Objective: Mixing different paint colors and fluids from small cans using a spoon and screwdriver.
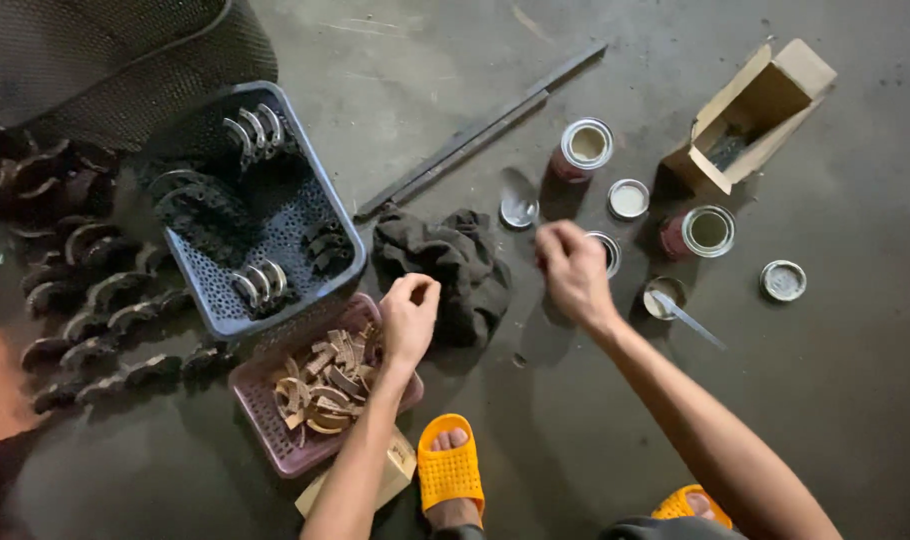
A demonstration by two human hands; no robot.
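**Curved lining pieces sorted over the pink basket beside open tins**

The pink basket (275, 440), at lower centre-left of the frame, is filled with curved brown lining pieces (325, 385). The left hand (409, 318) is held just above its upper right corner, fingers curled narrow as if something small is pinched; what is pinched cannot be made out. The right hand (572, 268) is raised at centre frame over a small open tin (607, 250), fingers loosely closed and blurred, so whether anything is held there cannot be told.

For the step to be done well, one piece at a time would best be lifted by its edges, and the bonding face kept off the dark rag (453, 265) and the dusty floor (855, 400). The tins (585, 145) to the upper right stand open, so reaches across them are best kept high.

Further left, a blue basket (320, 215) carries metal brake shoes (255, 130), and more shoes (95, 300) lie in rows on the floor. An open carton (760, 105) sits at upper right.

The carton's contents are shadowed. The tin under the right hand is largely covered. A block beneath the left forearm, beside the orange sandal (450, 468), is mostly hidden.
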